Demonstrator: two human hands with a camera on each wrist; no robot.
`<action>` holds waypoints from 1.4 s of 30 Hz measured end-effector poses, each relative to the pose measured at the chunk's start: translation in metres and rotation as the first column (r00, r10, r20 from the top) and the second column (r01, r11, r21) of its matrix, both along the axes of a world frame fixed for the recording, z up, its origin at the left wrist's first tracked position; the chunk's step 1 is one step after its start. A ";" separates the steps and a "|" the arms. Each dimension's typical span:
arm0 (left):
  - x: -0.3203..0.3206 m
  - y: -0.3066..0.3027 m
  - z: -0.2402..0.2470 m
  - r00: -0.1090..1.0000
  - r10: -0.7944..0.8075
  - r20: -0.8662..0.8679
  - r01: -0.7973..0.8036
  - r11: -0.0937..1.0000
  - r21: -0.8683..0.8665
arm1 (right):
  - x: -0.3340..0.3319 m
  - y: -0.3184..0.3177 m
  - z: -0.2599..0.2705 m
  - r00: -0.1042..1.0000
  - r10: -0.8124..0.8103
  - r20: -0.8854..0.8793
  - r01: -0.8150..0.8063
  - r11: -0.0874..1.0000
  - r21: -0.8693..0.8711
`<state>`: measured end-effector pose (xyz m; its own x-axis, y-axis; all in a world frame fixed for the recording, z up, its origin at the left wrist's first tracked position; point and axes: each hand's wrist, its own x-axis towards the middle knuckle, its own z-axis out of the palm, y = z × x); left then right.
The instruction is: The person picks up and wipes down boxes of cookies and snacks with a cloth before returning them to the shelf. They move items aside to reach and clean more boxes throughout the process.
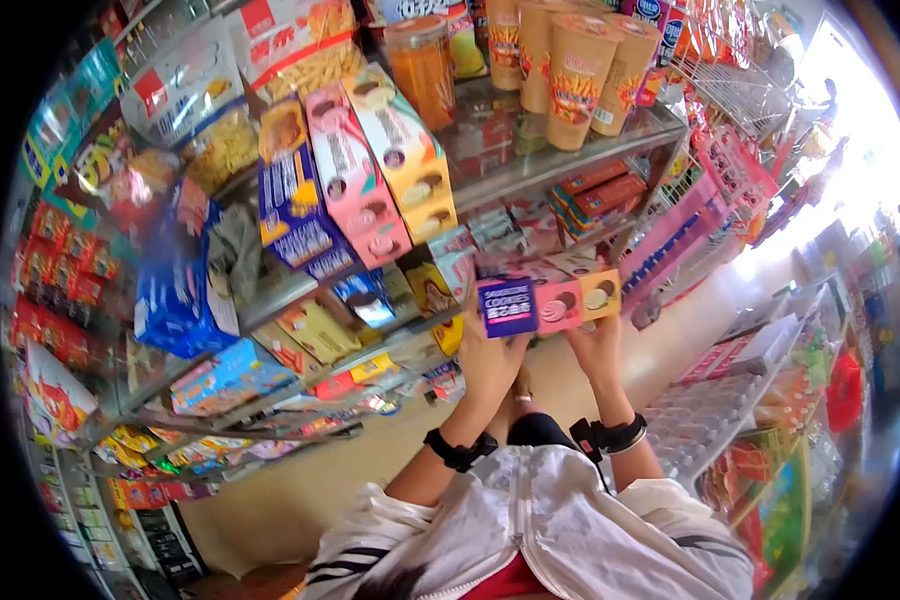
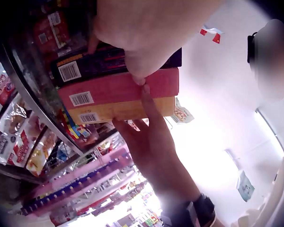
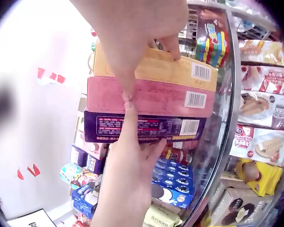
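Observation:
Three cookie boxes are pressed side by side into one row between my hands, in front of the shelves: a purple box [image 1: 507,306], a pink box [image 1: 557,303] and a yellow box [image 1: 600,293]. My left hand [image 1: 485,360] grips the purple end, with its index finger reaching over to the pink box [image 3: 161,97]. My right hand [image 1: 598,345] grips the yellow end, thumb and fingers curled round the yellow box [image 3: 180,71]. In the left wrist view the barcoded ends of the purple box [image 2: 109,64], pink box [image 2: 118,87] and yellow box [image 2: 118,109] face the shelf.
Glass shelves [image 1: 530,165] hold more cookie boxes [image 1: 355,170], tall snack cups [image 1: 580,70] and blue packs [image 1: 175,290]. A pink display rack [image 1: 670,245] stands to the right of the boxes. Another stocked shelf [image 1: 760,400] lines the right side of the aisle floor [image 1: 670,330].

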<state>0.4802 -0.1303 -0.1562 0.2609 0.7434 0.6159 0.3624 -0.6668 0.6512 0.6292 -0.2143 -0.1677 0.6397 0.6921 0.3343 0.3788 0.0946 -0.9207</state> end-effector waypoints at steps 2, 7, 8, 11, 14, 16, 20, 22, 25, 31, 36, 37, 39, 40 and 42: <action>-0.006 0.022 -0.016 0.997 -0.038 -0.072 0.023 0.981 -0.194 | 0.003 0.033 -0.002 0.999 0.026 0.026 -0.025 0.999 -0.023; 0.002 0.054 -0.016 0.994 0.074 -0.076 -0.094 0.943 -0.321 | 0.011 0.083 0.028 0.992 0.127 0.024 -0.120 0.973 -0.197; 0.003 0.057 -0.013 0.988 0.047 -0.149 -0.090 0.951 -0.297 | 0.017 0.092 0.025 0.989 0.141 0.038 -0.131 0.970 -0.204; 0.011 0.061 -0.010 0.973 0.080 -0.219 -0.122 0.975 -0.186 | 0.039 0.114 0.014 0.961 0.161 0.224 -0.105 0.964 -0.246; 0.018 0.067 -0.012 0.962 0.167 -0.215 -0.213 0.954 -0.210 | 0.048 0.124 0.027 0.962 0.214 0.168 -0.145 0.925 -0.350; 0.014 0.076 -0.022 0.901 0.215 -0.377 -0.297 0.939 -0.175 | 0.052 0.133 0.025 0.957 0.246 0.153 -0.161 0.892 -0.423; 0.023 0.104 -0.012 0.919 0.169 -0.355 -0.247 0.950 -0.189 | 0.066 0.158 -0.017 0.916 0.222 0.335 -0.163 0.967 -0.196; 0.027 0.127 -0.024 0.894 0.205 -0.399 -0.212 0.977 0.026 | 0.078 0.174 -0.022 0.904 0.238 0.355 -0.183 0.966 -0.182; 0.054 0.146 -0.001 0.908 0.191 -0.372 -0.307 0.908 -0.284 | 0.090 0.193 -0.005 0.930 0.343 0.132 -0.300 0.916 -0.268; 0.071 0.184 -0.022 0.869 0.331 -0.367 -0.437 0.861 -0.258 | 0.106 0.237 -0.028 0.952 0.222 0.209 -0.213 0.975 -0.064; 0.064 0.190 -0.037 0.934 0.188 -0.305 -0.289 0.899 -0.330 | 0.093 0.217 0.008 0.861 0.473 -0.187 -0.484 0.875 -0.015; 0.065 0.192 -0.042 0.961 0.076 -0.267 -0.187 0.888 -0.420 | 0.096 0.219 -0.012 0.856 0.482 -0.185 -0.494 0.870 -0.017; 0.069 0.193 -0.062 0.965 0.119 -0.233 -0.211 0.879 -0.427 | 0.104 0.231 -0.074 0.939 0.340 -0.054 -0.344 0.926 -0.155; 0.070 0.194 -0.067 0.968 0.151 -0.202 -0.227 0.871 -0.436 | 0.104 0.235 -0.083 0.938 0.343 -0.053 -0.347 0.925 -0.153; 0.074 0.192 -0.042 0.949 0.140 -0.281 -0.277 0.796 -0.538 | 0.105 0.238 -0.091 0.951 0.311 0.009 -0.303 0.934 -0.188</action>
